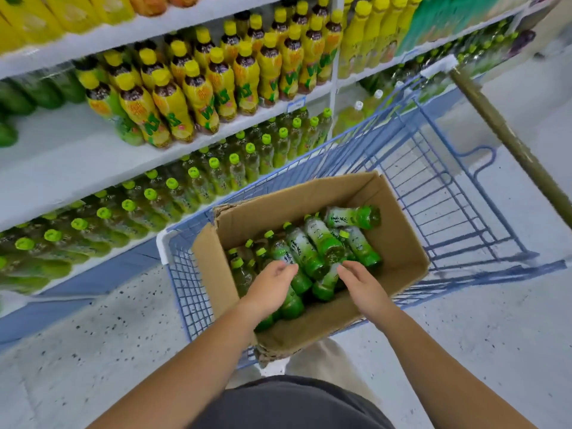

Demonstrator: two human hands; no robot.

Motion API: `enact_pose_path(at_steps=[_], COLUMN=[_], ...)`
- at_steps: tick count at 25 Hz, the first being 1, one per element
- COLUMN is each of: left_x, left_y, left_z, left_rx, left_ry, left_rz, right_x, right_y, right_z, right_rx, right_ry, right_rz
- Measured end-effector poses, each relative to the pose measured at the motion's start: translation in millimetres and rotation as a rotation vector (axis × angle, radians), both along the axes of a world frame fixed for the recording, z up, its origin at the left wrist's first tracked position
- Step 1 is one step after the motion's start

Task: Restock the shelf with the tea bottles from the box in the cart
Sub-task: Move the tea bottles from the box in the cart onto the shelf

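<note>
Your open brown cardboard box (399, 243) sits in the near end of the blue wire cart (439, 193), at the lower centre of the frame. It holds green-labelled tea bottles with lime-green caps (309, 243). Those toward the box's left side stand upright with their caps showing, while several lie on their sides in a loose heap on top, and one lies across the far end. Both your hands are down in the box. Your left hand (272, 284) rests on the heap with its fingers bent onto a lying bottle, though motion blur means you cannot tell whether they close round it. Your right hand (360, 284) is just beside it, fingers loosely spread, its fingertips touching another lying bottle and gripping nothing. The white shelf unit (62, 168) runs along the left and top of the frame. Its low shelf is lined with rows of upright green-capped bottles (185, 193), and the shelf above carries yellow-wrapped bottles with yellow caps (198, 97) beside a bare stretch of board at the left. Under the cart is a pale speckled floor (93, 351).
</note>
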State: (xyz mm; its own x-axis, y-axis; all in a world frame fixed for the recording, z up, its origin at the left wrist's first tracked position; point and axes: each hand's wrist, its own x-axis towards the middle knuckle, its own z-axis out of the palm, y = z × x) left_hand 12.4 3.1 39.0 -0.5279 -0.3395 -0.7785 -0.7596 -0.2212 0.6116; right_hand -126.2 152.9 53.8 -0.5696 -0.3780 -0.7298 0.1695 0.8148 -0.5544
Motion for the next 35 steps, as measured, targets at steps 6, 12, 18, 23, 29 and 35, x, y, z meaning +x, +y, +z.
enact_pose_path(at_steps=[6, 12, 18, 23, 29, 35], left_x=[-46, -84, -112, -124, -117, -121], left_y=[21, 26, 25, 30, 18, 26], left_z=[-56, -139, -194, -209, -199, -195], left_rx=[0.084, 0.097, 0.106, 0.094, 0.342, 0.388], left_ry=[-0.126, -0.201, -0.191, -0.164, -0.15, -0.183], left_rz=[0.229, 0.409, 0.532, 0.587, 0.708, 0.74], right_x=[-78, -122, -129, -137, -144, -132], right_y=[-24, -65, -86, -98, -103, -90], right_z=[-62, -132, -163, -172, -169, -179], right_rx=[0.124, 0.213, 0.306, 0.292, 0.229, 0.193], right_ry=[0.007, 0.071, 0.103, 0.028, -0.073, 0.056], right_rz=[0.229, 0.26, 0.455, 0.466, 0.381, 0.337])
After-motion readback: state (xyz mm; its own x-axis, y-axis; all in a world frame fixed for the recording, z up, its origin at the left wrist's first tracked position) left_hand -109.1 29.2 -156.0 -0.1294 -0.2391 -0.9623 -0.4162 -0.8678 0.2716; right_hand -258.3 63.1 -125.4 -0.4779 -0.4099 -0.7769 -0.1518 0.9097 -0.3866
